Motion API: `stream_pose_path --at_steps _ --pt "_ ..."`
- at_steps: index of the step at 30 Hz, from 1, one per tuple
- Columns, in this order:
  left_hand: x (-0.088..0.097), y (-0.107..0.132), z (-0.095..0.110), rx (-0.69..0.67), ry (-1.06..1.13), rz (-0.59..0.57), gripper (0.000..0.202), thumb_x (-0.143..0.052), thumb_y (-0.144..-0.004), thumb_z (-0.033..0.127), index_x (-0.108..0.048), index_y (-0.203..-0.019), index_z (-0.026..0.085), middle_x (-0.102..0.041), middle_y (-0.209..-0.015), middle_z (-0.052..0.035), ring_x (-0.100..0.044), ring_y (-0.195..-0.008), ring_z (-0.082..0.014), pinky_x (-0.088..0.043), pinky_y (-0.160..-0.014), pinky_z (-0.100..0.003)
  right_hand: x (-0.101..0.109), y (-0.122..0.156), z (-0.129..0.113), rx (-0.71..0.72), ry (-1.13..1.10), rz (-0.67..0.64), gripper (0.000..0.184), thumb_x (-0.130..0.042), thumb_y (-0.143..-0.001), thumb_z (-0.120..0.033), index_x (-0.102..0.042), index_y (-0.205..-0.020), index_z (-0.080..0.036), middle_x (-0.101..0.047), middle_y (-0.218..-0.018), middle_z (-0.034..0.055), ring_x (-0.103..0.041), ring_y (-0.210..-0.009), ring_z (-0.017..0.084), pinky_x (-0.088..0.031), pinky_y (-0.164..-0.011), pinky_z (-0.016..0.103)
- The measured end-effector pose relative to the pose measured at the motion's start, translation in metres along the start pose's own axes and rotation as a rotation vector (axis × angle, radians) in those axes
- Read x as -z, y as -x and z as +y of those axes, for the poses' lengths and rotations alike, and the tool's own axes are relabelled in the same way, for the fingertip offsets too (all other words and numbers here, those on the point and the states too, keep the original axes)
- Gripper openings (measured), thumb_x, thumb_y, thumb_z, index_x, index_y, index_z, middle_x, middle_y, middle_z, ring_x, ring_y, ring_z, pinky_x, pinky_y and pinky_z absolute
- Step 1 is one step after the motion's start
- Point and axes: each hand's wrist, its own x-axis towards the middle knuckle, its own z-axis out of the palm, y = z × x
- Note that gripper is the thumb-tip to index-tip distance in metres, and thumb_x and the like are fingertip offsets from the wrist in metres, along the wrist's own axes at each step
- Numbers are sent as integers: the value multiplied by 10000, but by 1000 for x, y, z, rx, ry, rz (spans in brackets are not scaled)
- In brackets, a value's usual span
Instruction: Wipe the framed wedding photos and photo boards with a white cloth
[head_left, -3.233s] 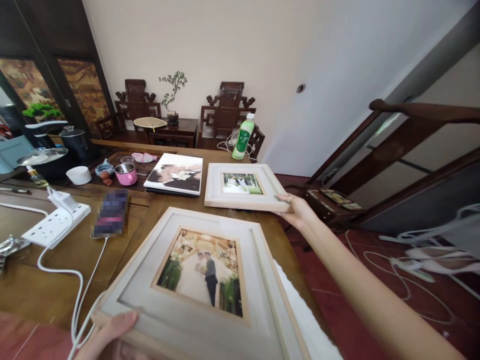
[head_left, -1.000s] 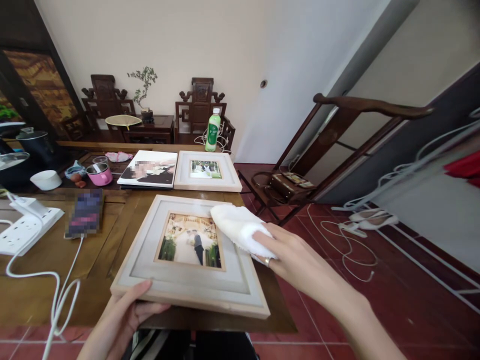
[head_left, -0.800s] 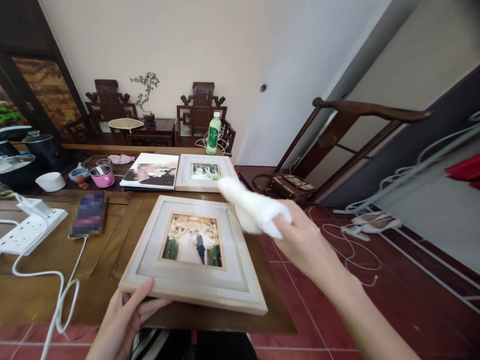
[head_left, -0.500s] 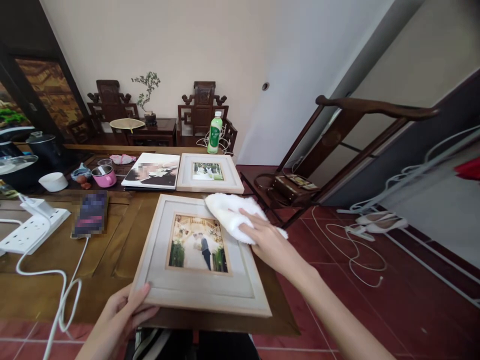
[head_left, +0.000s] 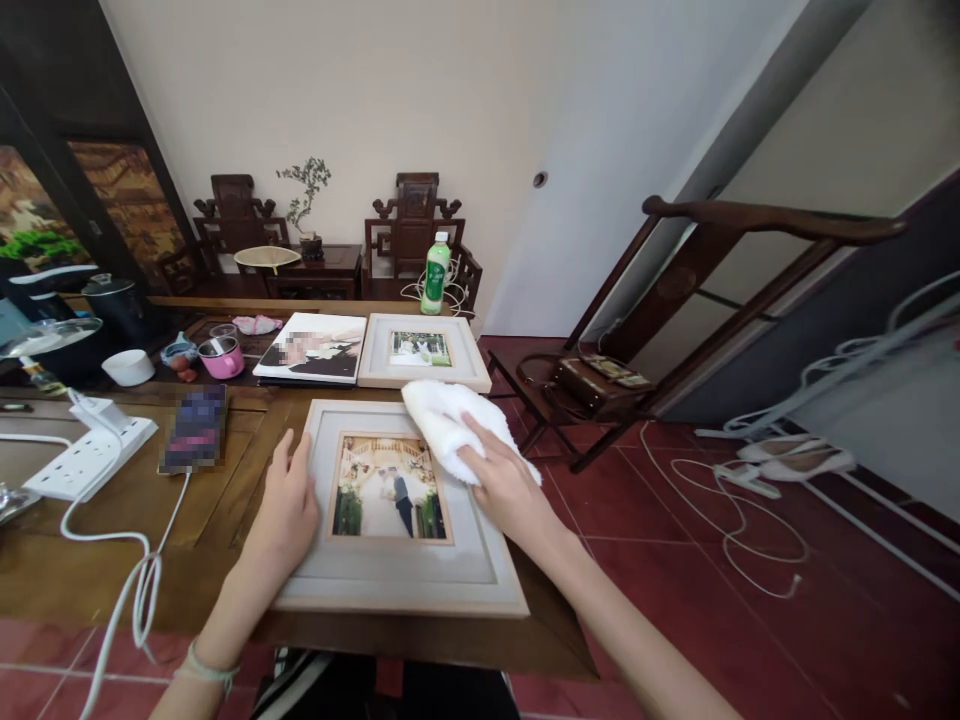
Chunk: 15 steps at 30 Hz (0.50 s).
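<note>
A light wood picture frame [head_left: 420, 607] with a wedding photo [head_left: 390, 488] inside a pale mat lies on the wooden table in front of me. My left hand [head_left: 289, 505] rests along its left side, fingers stretched out against the edge rather than wrapped round it. Bunched in my right hand [head_left: 499, 470] is a fluffy white cloth [head_left: 450, 420], which covers the upper right corner of the frame. The undersides of the cloth and of my right fingers are hidden.
Behind stand a second picture frame [head_left: 424, 378], a photo album [head_left: 311, 350] and a green bottle [head_left: 434, 275]. To the left are a phone [head_left: 193, 430], a white power strip [head_left: 94, 455] with cables and a pink mug [head_left: 221, 357]. A wooden chair [head_left: 675, 280] stands right.
My left hand has gone from the frame's lower left corner up to its left side. The frame now lies flatter and straighter. My right hand and cloth have shifted slightly left.
</note>
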Motion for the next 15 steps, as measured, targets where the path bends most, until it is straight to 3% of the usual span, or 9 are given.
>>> stream_pose_path --at_steps 3,5,7,10,15 --pt "-12 -7 -9 -83 -28 4 557 -357 -848 78 -398 -1403 79 -290 -1503 -256 -238 -1448 -349 -275 -1136 -586 6 -15 6 -59 45 53 563 -342 -723 120 -672 -1081 -162 -416 -1518 113 -167 -1468 308 -309 -1125 599" --pt "-13 -10 -12 -112 -27 9 568 -362 -839 62 -401 -1405 83 -307 -1497 -245 -247 -1447 -331 -276 -1148 -568 4 -26 10 -73 80 13 587 -332 -732 127 -658 -1126 -161 -397 -1529 105 -110 -1476 324 -248 -1130 646" --pt "-10 -14 -13 -136 -17 -7 540 -364 -848 71 -439 -1382 77 -347 -1478 -236 -291 -1430 -319 -290 -1154 -544 -2 -34 12 -56 91 -72 655 -323 -705 147 -641 -1174 -181 -419 -1519 76 -130 -1472 338 -247 -1118 665" --pt "-2 -20 -12 -201 21 -126 484 -346 -884 97 -515 -1337 120 -402 -1476 -186 -361 -1403 -286 -298 -1163 -515 -14 -38 9 -37 74 -168 720 -322 -673 158 -627 -1211 -209 -445 -1505 51 -211 -1453 349 -282 -1099 659" --pt "6 -16 -7 -237 75 -221 508 -317 -888 77 -543 -1335 158 -308 -1576 -119 -189 -1488 -277 -197 -1194 -547 -18 -36 4 -72 98 -224 688 -352 -705 140 -601 -1267 -171 -368 -1539 155 -239 -1446 354 -237 -1114 647"
